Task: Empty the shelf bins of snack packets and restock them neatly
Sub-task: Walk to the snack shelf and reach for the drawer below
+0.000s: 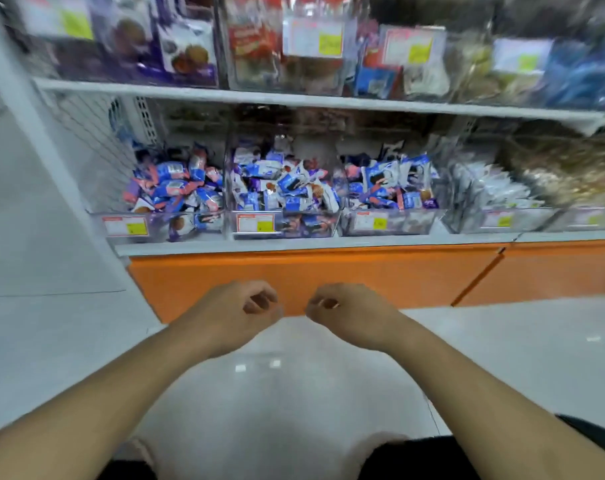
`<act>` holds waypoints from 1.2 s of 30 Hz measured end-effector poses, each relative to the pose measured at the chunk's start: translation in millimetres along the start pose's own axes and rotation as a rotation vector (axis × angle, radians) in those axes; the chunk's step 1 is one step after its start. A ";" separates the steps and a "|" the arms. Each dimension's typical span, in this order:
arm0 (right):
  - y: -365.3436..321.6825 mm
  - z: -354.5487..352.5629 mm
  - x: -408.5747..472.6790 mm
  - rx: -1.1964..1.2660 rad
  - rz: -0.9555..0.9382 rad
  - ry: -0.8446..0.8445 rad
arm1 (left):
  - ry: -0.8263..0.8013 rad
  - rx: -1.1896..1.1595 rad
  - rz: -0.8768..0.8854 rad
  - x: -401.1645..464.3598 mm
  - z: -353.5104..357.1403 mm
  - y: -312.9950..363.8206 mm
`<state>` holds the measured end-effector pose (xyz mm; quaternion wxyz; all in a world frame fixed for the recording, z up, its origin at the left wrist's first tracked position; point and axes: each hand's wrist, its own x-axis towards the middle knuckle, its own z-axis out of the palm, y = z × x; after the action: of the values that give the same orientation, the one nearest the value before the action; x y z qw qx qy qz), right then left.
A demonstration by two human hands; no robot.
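L hand (pixel 240 315): held out low in front of the orange base, fingers loosely curled inward, nothing in them.
R hand (pixel 346 315): just beside L hand, a small gap between, fingers loosely curled too, empty as far as can be seen.
Snack packets (pixel 287 185): blue/white/pink wrappers, heaped loose in the clear bins on the lower shelf; well above and beyond both hands, no contact w/ any finger.
Left bin (pixel 128 227): clear plastic, price label w/ yellow sticker on front wall, packets piled unevenly, some pressed vs the front.
Middle bin (pixel 254 224): straight up from the gap between the hands, fullest heap, label on front.
Right bin (pixel 368 223): touching middle bin's side, similar packets, label on front.
Far-right bins (pixel 498 221): pale/whitish packs, blurred, contents hard to tell.
Lower shelf (pixel 294 244): white ledge, bins sit in a row along its front edge.
Upper shelf (pixel 225 92): white, carries taller clear containers w/ purple, red and blue packs, all blurred.
Orange base (pixel 363 275): panel under the lower shelf, directly behind the hands.
Mesh side panel (pixel 93 150): white wire, at left end of shelving.
Floor (pixel 502 348): pale glossy tiles w/ light reflections.
Person: bare forearms reach in from the bottom edge; dark clothing at bottom corners.
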<state>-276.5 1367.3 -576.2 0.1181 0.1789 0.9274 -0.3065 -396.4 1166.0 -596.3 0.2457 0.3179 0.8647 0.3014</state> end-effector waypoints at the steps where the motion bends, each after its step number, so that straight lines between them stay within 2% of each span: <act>1: 1.4 2.4 -9.7 0.024 -0.006 0.026 | 0.014 -0.008 0.002 -9.0 6.0 1.6; 3: 9.7 9.6 -20.5 0.150 -0.002 0.053 | 0.072 -0.079 -0.016 -22.6 14.9 -1.5; 7: 25.2 20.3 -3.4 0.393 0.172 0.070 | 0.141 -0.256 -0.157 -19.0 21.6 -16.2; 15: 42.3 42.8 111.4 0.823 0.269 0.230 | 0.262 -0.640 -0.361 96.6 31.2 -59.7; 18: 51.9 60.2 159.9 1.074 0.286 0.310 | 0.287 -0.819 -0.365 135.5 47.5 -77.5; 21: 62.7 74.8 191.9 1.335 0.281 0.388 | 0.379 -1.058 -0.303 161.5 59.6 -88.9; 25: 66.9 81.6 201.5 1.585 0.244 0.362 | 0.437 -1.347 -0.271 172.6 65.9 -94.8; 32: 75.0 92.9 157.5 1.592 0.219 0.280 | 0.452 -1.330 -0.323 128.8 90.3 -83.7; 36: 79.4 93.6 96.1 1.496 0.301 0.184 | 0.407 -1.157 -0.454 75.2 96.5 -64.6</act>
<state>-321.4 1394.5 -723.0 -0.0717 0.3603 0.4448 -0.8168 -413.7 1213.9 -724.9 0.2661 -0.1197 0.6378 0.7128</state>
